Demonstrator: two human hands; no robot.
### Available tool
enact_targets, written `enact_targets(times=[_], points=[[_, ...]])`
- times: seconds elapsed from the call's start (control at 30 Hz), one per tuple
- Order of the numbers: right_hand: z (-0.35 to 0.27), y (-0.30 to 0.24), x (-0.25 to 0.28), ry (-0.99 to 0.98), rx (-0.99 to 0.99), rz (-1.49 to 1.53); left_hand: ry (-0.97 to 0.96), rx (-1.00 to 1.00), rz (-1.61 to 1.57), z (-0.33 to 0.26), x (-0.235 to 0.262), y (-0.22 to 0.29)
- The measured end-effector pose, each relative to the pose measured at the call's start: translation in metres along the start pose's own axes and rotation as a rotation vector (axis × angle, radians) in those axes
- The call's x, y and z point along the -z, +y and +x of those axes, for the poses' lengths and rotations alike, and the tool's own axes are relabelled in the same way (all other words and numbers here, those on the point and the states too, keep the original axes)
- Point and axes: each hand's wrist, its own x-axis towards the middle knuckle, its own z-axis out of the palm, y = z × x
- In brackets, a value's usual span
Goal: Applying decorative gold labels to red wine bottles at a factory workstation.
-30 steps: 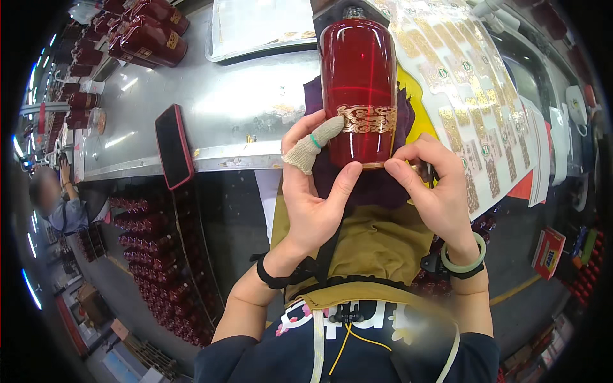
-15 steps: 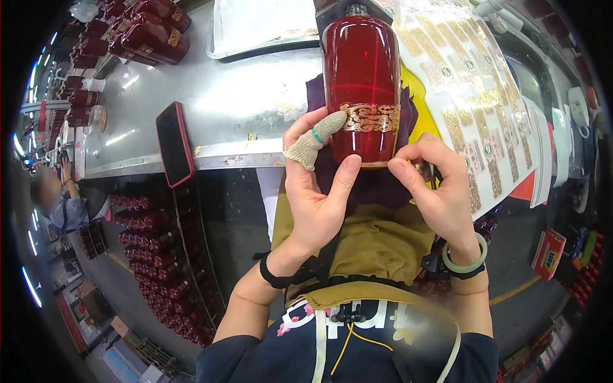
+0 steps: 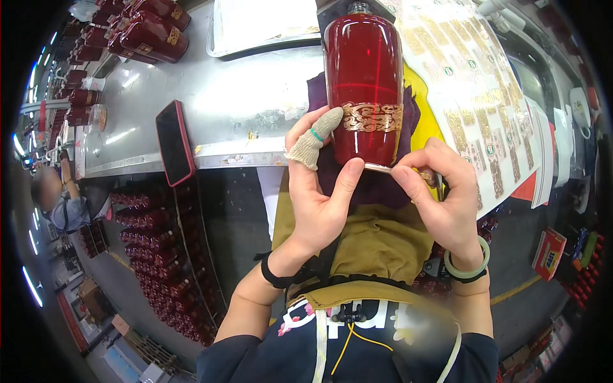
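Note:
A tall red glass bottle [image 3: 365,76] lies on a dark purple cloth [image 3: 357,185] over the front edge of a steel table [image 3: 242,102]. A gold patterned band label [image 3: 371,117] wraps its lower body. My left hand [image 3: 319,191] grips the bottle's base from the left, its index finger in a knitted finger cot resting by the label. My right hand [image 3: 440,198] pinches a thin gold strip at the bottle's bottom rim.
Sheets of gold labels [image 3: 472,96] lie to the right. A red-cased phone [image 3: 174,142] sits on the table's left, and a white tray [image 3: 262,25] is behind it. More red bottles [image 3: 147,32] stand at far left and in crates [image 3: 159,255] below. Another person [image 3: 60,198] works at left.
The bottle has been turned slightly in my hands and sits a little lower. My right fingers have shifted along the bottom rim.

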Motion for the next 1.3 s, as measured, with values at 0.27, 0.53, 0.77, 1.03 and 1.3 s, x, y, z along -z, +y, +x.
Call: enact_targets(times=[0.27,0.53,0.77,1.03,1.3], points=[[0.001,0.001,0.0,0.009,-0.016,-0.006,-0.005,-0.006,0.012,0.0,0.003,-0.002],[0.001,0.004,-0.001,0.013,0.0,-0.02,-0.002,-0.007,0.011,0.001,0.002,-0.001],[0.0,0.005,0.0,0.017,-0.008,-0.021,0.003,-0.005,0.007,0.001,0.0,-0.001],[0.0,0.007,-0.002,0.023,-0.035,-0.006,0.014,-0.016,0.033,0.001,0.0,-0.002],[0.004,0.012,-0.001,0.017,-0.034,0.033,0.09,-0.077,-0.03,-0.007,0.002,-0.011]])
